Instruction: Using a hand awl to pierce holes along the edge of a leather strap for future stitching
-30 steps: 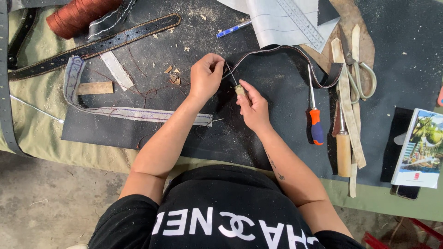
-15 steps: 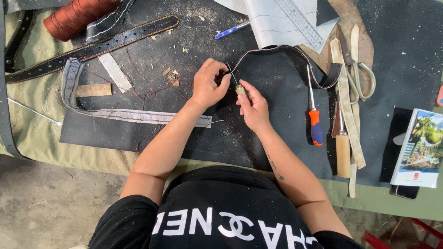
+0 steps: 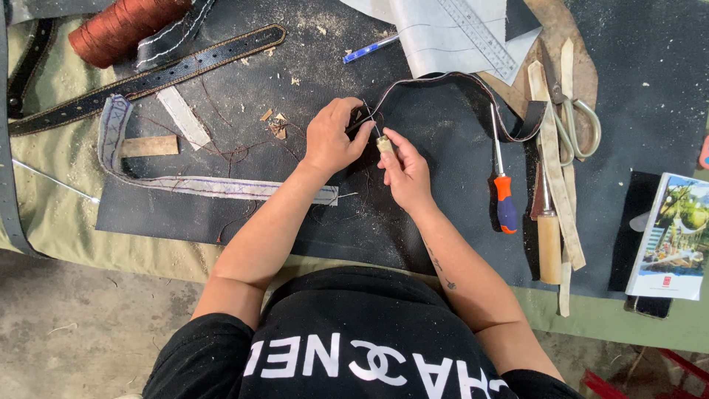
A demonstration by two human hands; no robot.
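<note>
Barely shifted since before — left hand (image 3: 332, 140) pinches strap (image 3: 443, 85), right hand (image 3: 405, 170) grips awl (image 3: 381, 139).

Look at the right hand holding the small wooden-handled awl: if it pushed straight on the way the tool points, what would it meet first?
The right hand aims the awl up and slightly left, so it would probably first meet the dark leather strap pinched by the left hand, then that hand's fingertips; depth is unclear.

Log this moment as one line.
left hand: pinching dark strap | right hand: holding awl at strap | surface: black mat
</note>
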